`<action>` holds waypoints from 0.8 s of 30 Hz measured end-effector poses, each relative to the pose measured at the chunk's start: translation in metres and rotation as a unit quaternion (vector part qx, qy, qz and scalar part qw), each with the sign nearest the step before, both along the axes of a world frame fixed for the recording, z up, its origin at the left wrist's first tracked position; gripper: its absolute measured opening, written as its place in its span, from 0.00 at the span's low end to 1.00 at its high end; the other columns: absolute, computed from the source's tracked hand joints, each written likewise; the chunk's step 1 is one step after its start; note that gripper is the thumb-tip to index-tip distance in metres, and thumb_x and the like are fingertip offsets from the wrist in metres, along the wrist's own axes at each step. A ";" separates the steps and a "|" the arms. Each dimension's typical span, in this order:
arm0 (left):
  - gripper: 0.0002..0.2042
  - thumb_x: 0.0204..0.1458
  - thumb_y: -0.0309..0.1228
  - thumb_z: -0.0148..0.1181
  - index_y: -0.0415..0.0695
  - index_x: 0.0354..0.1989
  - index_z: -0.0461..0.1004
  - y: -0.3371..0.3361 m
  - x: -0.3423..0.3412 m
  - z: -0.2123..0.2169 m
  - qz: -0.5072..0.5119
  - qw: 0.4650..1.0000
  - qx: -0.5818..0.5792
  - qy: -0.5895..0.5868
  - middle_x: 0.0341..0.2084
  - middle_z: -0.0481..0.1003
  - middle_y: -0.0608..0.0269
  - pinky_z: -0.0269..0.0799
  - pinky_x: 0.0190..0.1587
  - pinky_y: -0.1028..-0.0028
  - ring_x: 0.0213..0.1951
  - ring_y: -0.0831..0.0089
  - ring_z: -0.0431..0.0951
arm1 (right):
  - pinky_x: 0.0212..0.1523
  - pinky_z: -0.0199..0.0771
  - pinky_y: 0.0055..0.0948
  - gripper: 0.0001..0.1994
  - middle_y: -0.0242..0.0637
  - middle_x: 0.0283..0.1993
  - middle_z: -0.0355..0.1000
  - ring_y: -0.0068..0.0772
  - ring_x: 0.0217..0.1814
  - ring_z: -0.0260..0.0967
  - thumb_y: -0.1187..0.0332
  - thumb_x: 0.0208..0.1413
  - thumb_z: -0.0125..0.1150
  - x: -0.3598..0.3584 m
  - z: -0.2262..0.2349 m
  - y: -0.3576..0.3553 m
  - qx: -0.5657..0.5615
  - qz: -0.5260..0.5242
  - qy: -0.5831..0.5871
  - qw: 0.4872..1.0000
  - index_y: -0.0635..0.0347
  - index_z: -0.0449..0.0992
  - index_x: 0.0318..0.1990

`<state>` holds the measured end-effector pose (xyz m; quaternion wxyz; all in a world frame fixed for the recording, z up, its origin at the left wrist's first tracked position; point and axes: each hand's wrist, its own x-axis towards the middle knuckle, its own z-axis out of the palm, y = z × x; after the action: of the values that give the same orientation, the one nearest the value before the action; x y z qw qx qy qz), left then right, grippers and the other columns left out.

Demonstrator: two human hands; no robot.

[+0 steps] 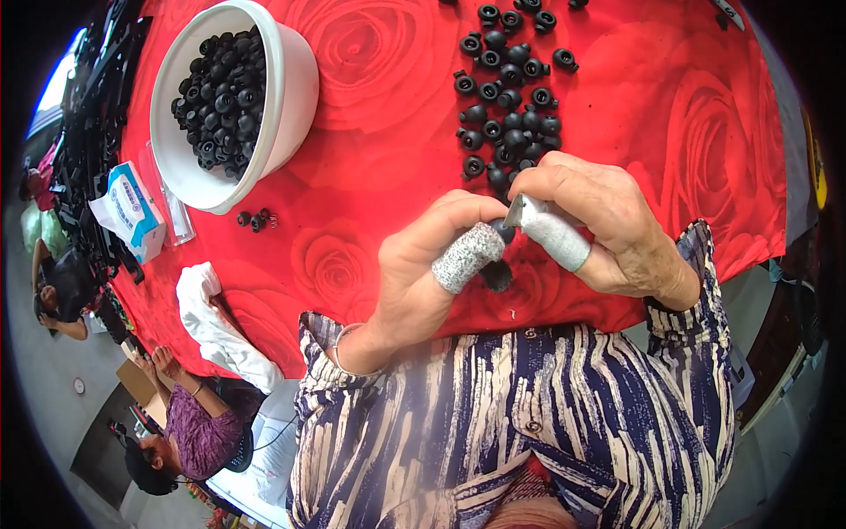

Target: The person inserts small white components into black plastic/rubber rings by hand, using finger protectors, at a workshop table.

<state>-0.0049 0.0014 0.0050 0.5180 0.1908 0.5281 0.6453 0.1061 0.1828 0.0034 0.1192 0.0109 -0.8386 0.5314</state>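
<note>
My left hand [410,264] pinches a small black round part [503,231] between thumb and fingers. In my right hand [617,220] is a small metal blade [520,210], held against that part. Grey knit sleeves cover both thumbs, the left sleeve [467,257] and the right sleeve [560,238]. Just below the fingers a dark piece [498,276] shows; its kind is unclear. Beyond the hands, many similar black knobbed parts [511,97] lie loose on the red rose-patterned cloth [379,159].
A white tub [295,97] at the far left holds a heap of black parts [225,97]. Near it lie a few loose pieces [256,219], a tissue box [137,216] and a white cloth [216,326]. Other people sit at the left, including one in a purple top [203,428].
</note>
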 end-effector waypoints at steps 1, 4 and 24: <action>0.11 0.56 0.19 0.53 0.31 0.47 0.71 0.000 0.000 0.000 -0.001 1.000 0.000 -0.001 0.40 0.71 0.60 0.68 0.46 0.80 0.43 0.77 0.72 | 0.26 0.66 0.30 0.11 0.41 0.28 0.67 0.36 0.26 0.67 0.76 0.51 0.58 0.000 0.000 0.000 -0.005 -0.001 0.003 1.000 0.69 0.71 0.42; 0.11 0.57 0.20 0.52 0.32 0.48 0.70 0.000 0.001 -0.001 -0.002 0.999 0.003 -0.040 0.40 0.71 0.61 0.69 0.44 0.80 0.42 0.78 0.72 | 0.25 0.66 0.30 0.11 0.41 0.28 0.67 0.36 0.25 0.67 0.77 0.50 0.58 0.001 -0.002 0.003 -0.008 0.002 0.009 1.000 0.69 0.71 0.41; 0.12 0.58 0.25 0.54 0.35 0.49 0.70 0.000 -0.003 -0.009 0.014 0.989 0.057 -0.134 0.39 0.74 0.65 0.69 0.44 0.80 0.41 0.82 0.72 | 0.27 0.67 0.30 0.11 0.41 0.28 0.69 0.36 0.27 0.69 0.78 0.48 0.58 -0.003 0.000 0.002 0.009 -0.029 0.055 0.998 0.68 0.72 0.41</action>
<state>-0.0083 0.0013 -0.0037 0.5634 0.1241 0.4186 0.7014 0.1026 0.1852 0.0031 0.1803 0.0169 -0.8355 0.5188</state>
